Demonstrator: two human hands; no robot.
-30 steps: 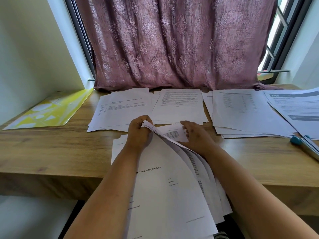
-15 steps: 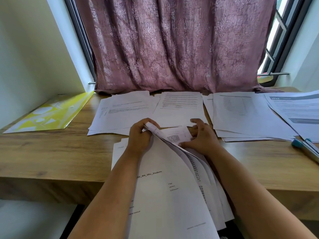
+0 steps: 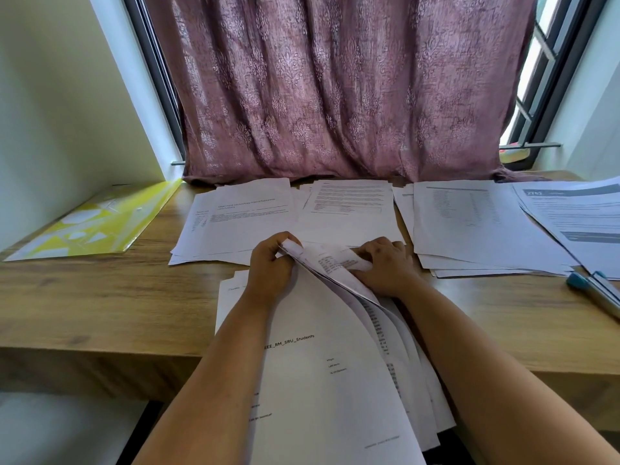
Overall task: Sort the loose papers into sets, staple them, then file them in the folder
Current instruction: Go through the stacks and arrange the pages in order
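At the wooden desk, the left hand pinches the lifted top corners of several sheets, peeling them back from the near paper stack, probably to expose the pages beneath. The right hand rests curled on a lower sheet, fingertips nipping its top edge. Sorted piles line the curtain; the yellow folder waits far left.

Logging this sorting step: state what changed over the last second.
The right hand went from resting flat on the under sheets to curling its fingers round a sheet's top edge. The left hand still holds up the lifted corner of the near stack. Folder and far piles unmoved.
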